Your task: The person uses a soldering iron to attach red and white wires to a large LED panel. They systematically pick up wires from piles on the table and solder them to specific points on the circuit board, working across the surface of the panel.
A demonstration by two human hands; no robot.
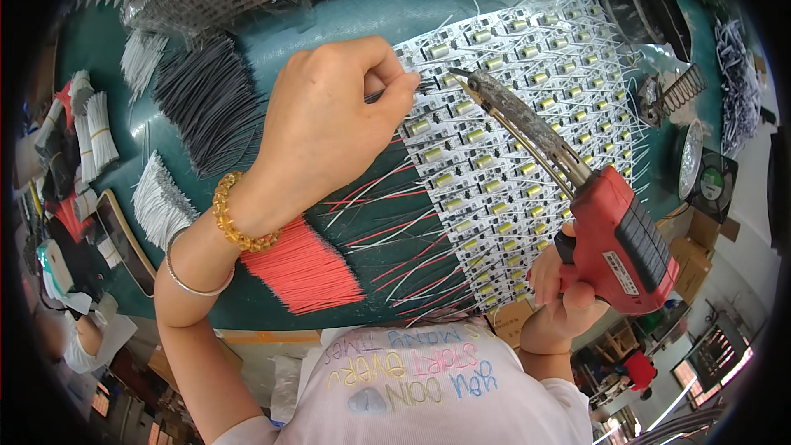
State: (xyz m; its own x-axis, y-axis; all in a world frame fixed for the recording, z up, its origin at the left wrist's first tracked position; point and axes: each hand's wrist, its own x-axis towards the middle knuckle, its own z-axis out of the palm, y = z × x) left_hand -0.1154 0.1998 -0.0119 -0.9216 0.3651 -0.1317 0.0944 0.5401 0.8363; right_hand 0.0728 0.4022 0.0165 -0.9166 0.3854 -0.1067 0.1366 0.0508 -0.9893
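My left hand (329,128) pinches a thin wire (381,96) between thumb and fingers and holds its end against the panel of small white circuit boards (527,115). A beaded bracelet and a thin bangle sit on that wrist. My right hand (559,292) grips a red soldering gun (620,239) by its handle. The gun's long dark tip (482,86) reaches up and left, and ends on the panel just right of my left fingertips. Red and white wire leads (395,222) stick out from the panel's left edge.
On the green table (362,12) lie bundles of cut wire: red (301,268), dark grey (210,103), white (156,198). A coiled iron stand (680,92), a small fan (713,184) and a dark roll (647,4) stand at right. A phone (124,239) lies at left.
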